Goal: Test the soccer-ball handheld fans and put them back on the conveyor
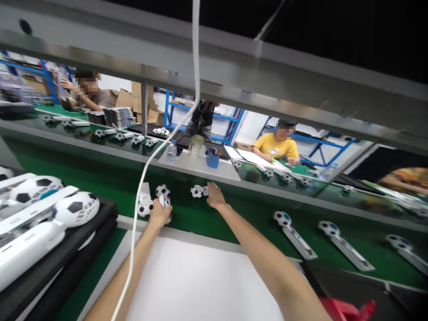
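Above the green belt, my left hand (161, 213) is closed around a white soccer-ball-headed device (162, 191), its black-patched ball showing above the fingers. Close to its left lies a similar device, a second soccer-ball-headed piece (145, 207) with its white handle pointing away. Farther right, my right hand (216, 196) reaches over the belt, its fingers at the short visible handle of another soccer-ball-headed device (197, 191). That ball points left, and the fingers partly hide the handle. Motion blurs the fingers a little.
Stacked soccer-ball devices (75, 208) sit on black trays at left. More devices (297, 238) lie along the belt (247, 223) at right. A white cable (143, 178) hangs across the view. A white sheet (200, 281) is in front; a red object (347, 310) is lower right. Co-workers sit opposite.
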A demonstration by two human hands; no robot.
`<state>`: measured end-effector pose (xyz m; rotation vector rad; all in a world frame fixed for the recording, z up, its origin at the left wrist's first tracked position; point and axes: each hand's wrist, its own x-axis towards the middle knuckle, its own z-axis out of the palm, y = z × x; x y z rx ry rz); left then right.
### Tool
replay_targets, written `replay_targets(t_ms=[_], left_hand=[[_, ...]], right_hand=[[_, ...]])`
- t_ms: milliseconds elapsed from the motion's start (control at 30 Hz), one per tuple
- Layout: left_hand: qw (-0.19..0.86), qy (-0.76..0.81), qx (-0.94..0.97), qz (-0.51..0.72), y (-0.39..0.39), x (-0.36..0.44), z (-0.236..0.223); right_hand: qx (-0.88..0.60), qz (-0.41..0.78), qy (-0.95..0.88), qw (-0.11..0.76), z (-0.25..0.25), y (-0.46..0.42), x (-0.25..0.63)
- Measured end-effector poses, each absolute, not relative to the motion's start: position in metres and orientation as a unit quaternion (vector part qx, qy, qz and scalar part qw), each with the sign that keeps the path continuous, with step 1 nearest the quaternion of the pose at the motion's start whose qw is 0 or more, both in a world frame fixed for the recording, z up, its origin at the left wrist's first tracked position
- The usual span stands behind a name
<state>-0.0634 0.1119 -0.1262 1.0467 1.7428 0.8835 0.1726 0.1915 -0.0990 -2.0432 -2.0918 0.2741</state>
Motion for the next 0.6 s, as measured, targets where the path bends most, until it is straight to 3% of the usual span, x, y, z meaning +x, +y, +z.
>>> replay_targets(t_ms=[267, 467, 600], left_hand=[[0.605, 0.534, 0.358, 0.47, 0.1, -0.059, -0.089], [0.648, 0.409, 0.358, 0.533, 0.076, -0.051, -0.046], [0.662, 0.375, 0.363, 0.538, 0.062, -0.042, -0.029]], right_hand=[[-0.626, 0.13, -0.756, 0.141, -0.089, 0.211, 0.213], [-0.633, 0.237, -0.678, 0.29, -0.089, 0.169, 0.222], [-0.617, 0.395, -0.571, 0.37, -0.088, 0.12, 0.2]])
